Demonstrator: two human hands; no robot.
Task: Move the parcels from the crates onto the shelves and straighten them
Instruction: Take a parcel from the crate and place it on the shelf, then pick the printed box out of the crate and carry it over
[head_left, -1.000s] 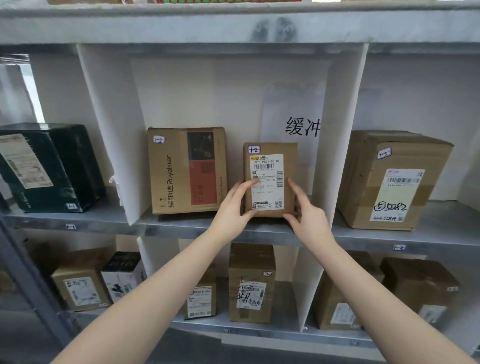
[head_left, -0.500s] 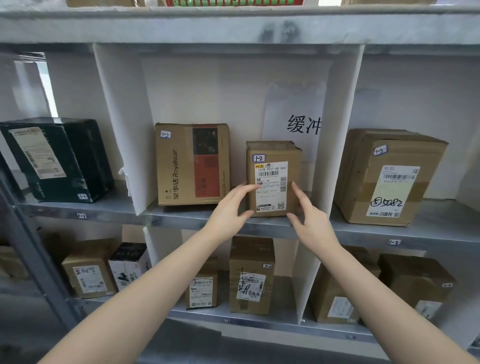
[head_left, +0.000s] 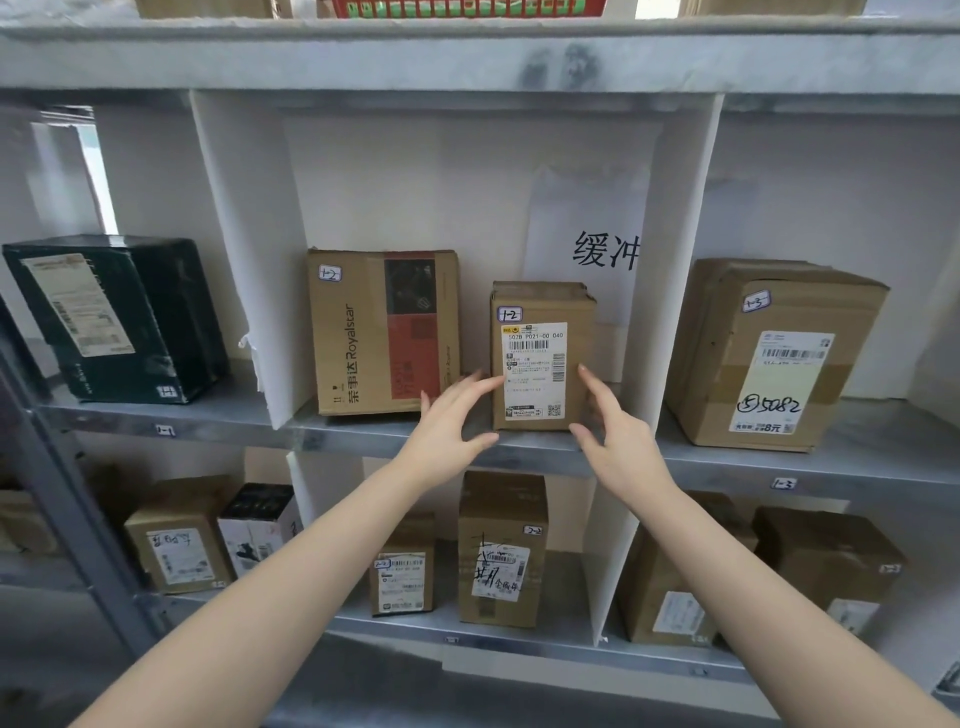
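My left hand (head_left: 453, 422) and right hand (head_left: 618, 435) flank the small parcel (head_left: 543, 356) at frame centre — fingers spread, gripping nothing. It stands upright on the shelf (head_left: 519, 451) — right of the Royalstar box (head_left: 382, 332)

Small parcel (head_left: 540, 358) right of Royalstar box (head_left: 382, 332)

Shelf (head_left: 395, 431): dull grey metal, scuffed. Small parcel (head_left: 543, 358): matt brown cardboard, white paper label. Left box (head_left: 119, 317): dark glossy wrap; dividers (head_left: 244, 249): smooth white board.
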